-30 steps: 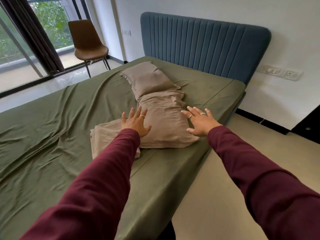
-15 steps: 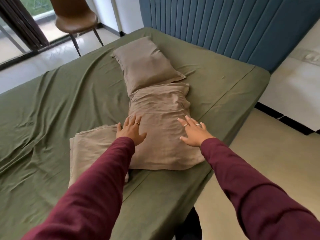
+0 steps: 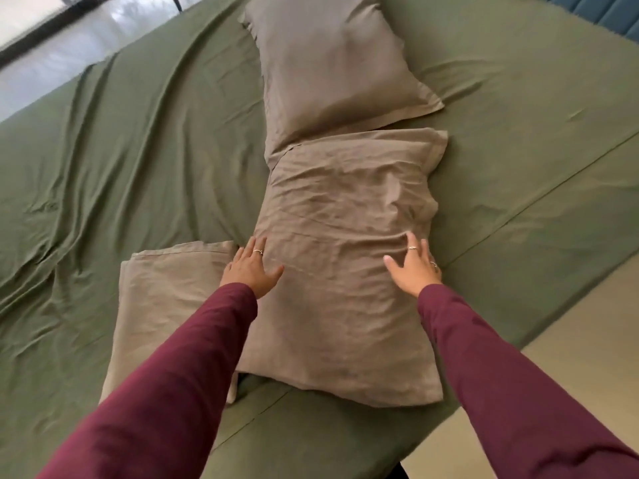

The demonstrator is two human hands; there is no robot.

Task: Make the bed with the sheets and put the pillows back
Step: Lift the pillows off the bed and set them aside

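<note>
A green sheet [image 3: 138,160] covers the bed, wrinkled on its left half. Two taupe pillows lie end to end across it. The near pillow [image 3: 342,271] is creased and reaches the bed's front edge. The far pillow [image 3: 332,63] is smoother and lies toward the headboard. My left hand [image 3: 250,267] rests on the near pillow's left side with fingers spread. My right hand [image 3: 413,267] touches its right side, fingers straight. A folded taupe sheet [image 3: 166,299] lies left of the near pillow, partly under my left sleeve.
A strip of the blue headboard [image 3: 605,12] shows at the top right. Beige floor [image 3: 570,375] runs along the bed's right side. Pale floor by the window [image 3: 52,57] lies beyond the bed's far left edge.
The view has tipped down and closer to the bed. Both hands have come down onto the near pillow's sides. The chair and most of the headboard have left the frame.
</note>
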